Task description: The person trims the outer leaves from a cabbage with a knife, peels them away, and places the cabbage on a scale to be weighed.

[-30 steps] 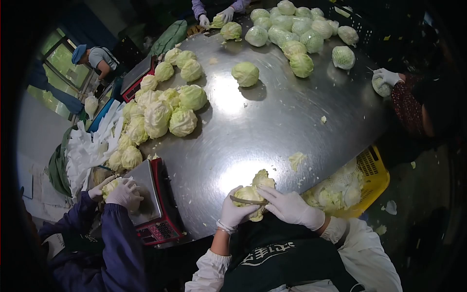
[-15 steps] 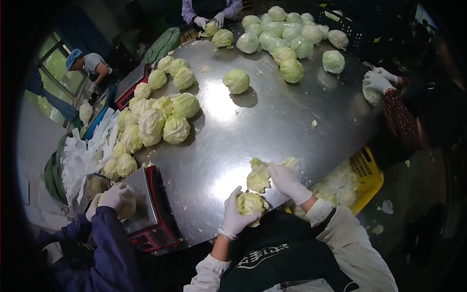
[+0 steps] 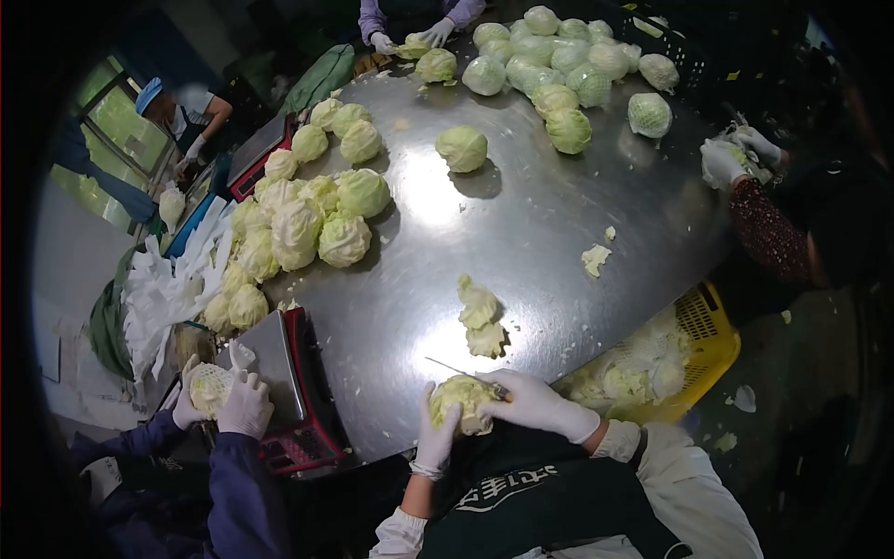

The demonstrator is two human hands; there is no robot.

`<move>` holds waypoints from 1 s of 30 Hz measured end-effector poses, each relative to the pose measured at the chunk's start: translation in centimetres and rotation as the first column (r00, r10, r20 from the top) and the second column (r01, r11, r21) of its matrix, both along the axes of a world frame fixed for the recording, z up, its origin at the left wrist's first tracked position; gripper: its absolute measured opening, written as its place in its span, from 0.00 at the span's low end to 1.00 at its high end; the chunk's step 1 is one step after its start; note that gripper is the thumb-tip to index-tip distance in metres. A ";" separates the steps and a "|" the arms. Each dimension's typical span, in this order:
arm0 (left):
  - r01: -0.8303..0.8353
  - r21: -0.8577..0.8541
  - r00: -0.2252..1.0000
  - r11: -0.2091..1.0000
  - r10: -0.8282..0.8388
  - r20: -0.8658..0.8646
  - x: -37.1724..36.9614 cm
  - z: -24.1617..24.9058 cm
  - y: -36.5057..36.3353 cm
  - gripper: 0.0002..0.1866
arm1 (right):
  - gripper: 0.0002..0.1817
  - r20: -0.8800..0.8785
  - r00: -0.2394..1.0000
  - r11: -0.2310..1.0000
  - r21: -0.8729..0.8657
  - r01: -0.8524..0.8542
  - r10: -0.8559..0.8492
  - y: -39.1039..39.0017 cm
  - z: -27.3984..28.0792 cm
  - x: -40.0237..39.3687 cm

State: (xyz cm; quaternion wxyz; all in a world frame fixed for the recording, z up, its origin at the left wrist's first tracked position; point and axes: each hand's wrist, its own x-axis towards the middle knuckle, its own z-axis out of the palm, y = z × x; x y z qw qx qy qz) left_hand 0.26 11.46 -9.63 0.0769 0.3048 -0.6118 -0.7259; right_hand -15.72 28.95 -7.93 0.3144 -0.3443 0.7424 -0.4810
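Note:
My left hand (image 3: 440,430), in a white glove, is wrapped around a trimmed cabbage (image 3: 461,401) at the table's near edge. On the cabbage's other side, my gloved right hand (image 3: 535,407) is closed on a knife (image 3: 449,367); its thin blade points left across the top of the cabbage. Most of the handle is hidden by the fingers. Just beyond the cabbage, torn outer leaves (image 3: 480,321) lie on the metal table (image 3: 549,252).
Whole cabbages (image 3: 296,233) are heaped at left, beside a red scale (image 3: 312,401) where a co-worker's gloved hands (image 3: 244,405) hold a netted cabbage. Wrapped cabbages (image 3: 559,56) lie at the back. A yellow crate (image 3: 717,359) with leaf scraps stands at right. Other co-workers stand around the table.
My right hand has let go of the torn leaf, which now lies on the table, and holds a knife at the cabbage. At left, the co-worker's cabbage now shows a net around it.

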 end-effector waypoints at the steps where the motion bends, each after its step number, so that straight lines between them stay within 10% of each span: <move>1: -0.098 0.068 0.994 0.993 0.095 0.049 0.1 0.1 -0.1 0.40 | 0.27 0.140 0.990 1.000 -0.011 -0.003 0.005 -0.3 -0.3 -0.7; 4: -0.124 0.295 0.992 0.948 0.127 0.009 1.0 -0.5 -1.6 0.36 | 0.13 -0.274 0.938 0.962 0.109 0.250 -0.213 1.3 -3.6 -4.7; 8: -0.076 0.113 0.997 0.991 0.072 0.037 0.7 1.1 -1.6 0.38 | 0.22 -0.278 0.886 0.863 0.249 0.439 -0.370 2.6 -1.6 -5.8; 10: 0.087 -0.435 0.996 0.896 -0.094 0.007 -1.3 3.3 -0.4 0.45 | 0.35 -0.110 0.962 0.962 0.086 0.261 -0.251 2.0 1.0 -4.0; 14: 0.077 -0.834 0.981 0.546 -0.193 -0.036 -4.1 3.4 0.8 0.53 | 0.41 -0.269 0.962 0.998 -0.058 0.034 -0.048 -0.1 2.7 -1.2; 20: 0.072 -0.745 0.975 0.663 -0.203 -0.086 -4.3 1.5 0.8 0.53 | 0.26 -0.303 0.953 0.998 -0.060 -0.005 -0.013 -0.9 1.5 -2.0; 27: 0.129 -0.810 0.989 0.572 -0.139 0.059 -2.2 1.0 -1.1 0.48 | 0.16 -0.238 0.830 0.824 0.153 0.545 -0.504 0.7 -6.7 -8.9; 28: 0.038 -0.493 0.989 0.869 -0.104 -0.107 -0.9 -2.4 -2.0 0.47 | 0.15 -0.144 0.801 0.788 0.145 0.598 -0.581 1.7 -6.4 -9.9; 30: 0.055 -0.446 0.994 0.894 -0.090 -0.057 1.4 -3.1 -2.7 0.47 | 0.18 -0.286 0.679 0.710 -0.007 0.704 -0.676 4.1 -6.0 -11.2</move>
